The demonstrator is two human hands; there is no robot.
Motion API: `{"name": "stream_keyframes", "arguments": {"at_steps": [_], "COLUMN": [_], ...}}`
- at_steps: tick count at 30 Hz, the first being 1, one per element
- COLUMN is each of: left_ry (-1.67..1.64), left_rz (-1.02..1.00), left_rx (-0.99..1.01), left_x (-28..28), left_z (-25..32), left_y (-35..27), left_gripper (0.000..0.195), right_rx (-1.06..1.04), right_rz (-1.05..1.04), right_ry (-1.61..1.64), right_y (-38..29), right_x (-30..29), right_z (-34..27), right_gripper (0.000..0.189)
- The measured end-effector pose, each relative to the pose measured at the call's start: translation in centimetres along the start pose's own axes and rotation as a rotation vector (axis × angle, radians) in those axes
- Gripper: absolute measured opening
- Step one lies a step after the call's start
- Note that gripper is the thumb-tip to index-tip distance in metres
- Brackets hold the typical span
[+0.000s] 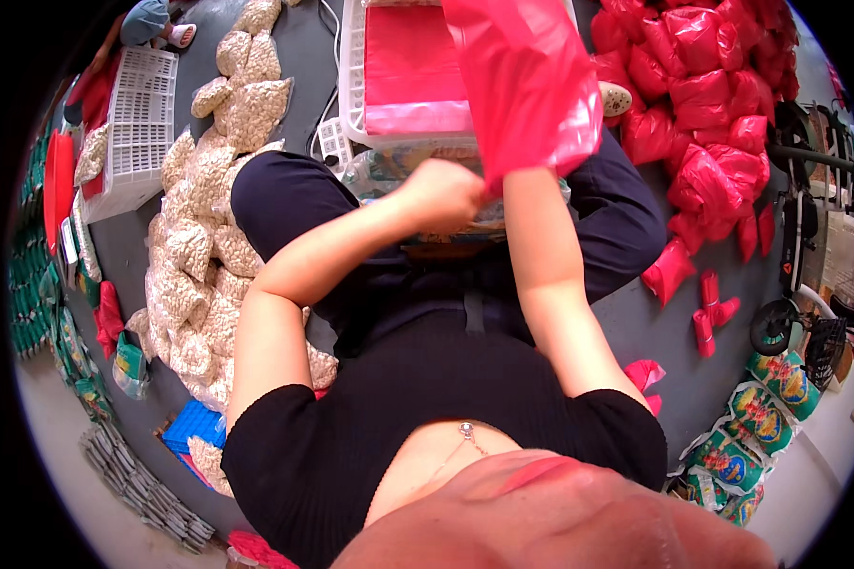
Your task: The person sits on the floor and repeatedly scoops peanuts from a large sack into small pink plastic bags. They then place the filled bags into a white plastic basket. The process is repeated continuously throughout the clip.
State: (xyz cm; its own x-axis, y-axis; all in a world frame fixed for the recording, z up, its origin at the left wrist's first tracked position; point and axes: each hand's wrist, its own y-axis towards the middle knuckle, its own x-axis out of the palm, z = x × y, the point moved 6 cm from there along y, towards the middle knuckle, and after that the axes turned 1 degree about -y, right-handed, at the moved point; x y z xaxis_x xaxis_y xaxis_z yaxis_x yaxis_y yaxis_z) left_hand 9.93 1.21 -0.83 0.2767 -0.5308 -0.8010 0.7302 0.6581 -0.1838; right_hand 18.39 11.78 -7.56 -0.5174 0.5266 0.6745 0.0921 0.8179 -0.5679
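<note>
A red plastic bag [530, 85] is held up in front of me, its mouth toward me. My left hand [448, 190] grips the bag's lower edge in a closed fist. My right forearm [541, 220] reaches up into the bag. The plastic covers my right hand, so its fingers are hidden. Behind the bag, flat red plastic bags [413, 71] lie stacked in a white plastic basket [354, 78]. Between my bent legs sit clear plastic packs [381, 174], partly covered by my left arm.
Clear bags of pale pellets [206, 242] are heaped at left, near a white crate [139, 121]. A power strip [334, 142] lies beside the basket. Filled red bags [704, 92] pile up at right, with red rolls [712, 313] and green printed packs [736, 448] nearer. Another person's foot [183, 35] shows upper left.
</note>
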Motion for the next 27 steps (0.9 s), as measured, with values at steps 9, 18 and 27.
{"name": "stream_keyframes", "arguments": {"at_steps": [9, 18, 27], "left_ry": [0.057, -0.018, -0.341], "left_rz": [-0.344, 0.518, 0.514], "left_rx": [-0.393, 0.132, 0.162], "left_x": [-2.0, -3.0, 1.2], "left_z": [-4.7, 2.9, 1.7], "left_y": [-4.0, 5.9, 10.0], "left_gripper": [0.041, 0.014, 0.009], "right_rx": [-0.568, -0.208, -0.377], "right_rz": [-0.245, -0.146, -0.134], "right_ry": [-1.136, -1.279, -1.598], "right_y": [-9.9, -5.5, -8.6], "right_x": [-4.1, -12.3, -11.8], "right_z": [-5.0, -11.1, -11.8], "right_gripper": [0.021, 0.024, 0.019]}}
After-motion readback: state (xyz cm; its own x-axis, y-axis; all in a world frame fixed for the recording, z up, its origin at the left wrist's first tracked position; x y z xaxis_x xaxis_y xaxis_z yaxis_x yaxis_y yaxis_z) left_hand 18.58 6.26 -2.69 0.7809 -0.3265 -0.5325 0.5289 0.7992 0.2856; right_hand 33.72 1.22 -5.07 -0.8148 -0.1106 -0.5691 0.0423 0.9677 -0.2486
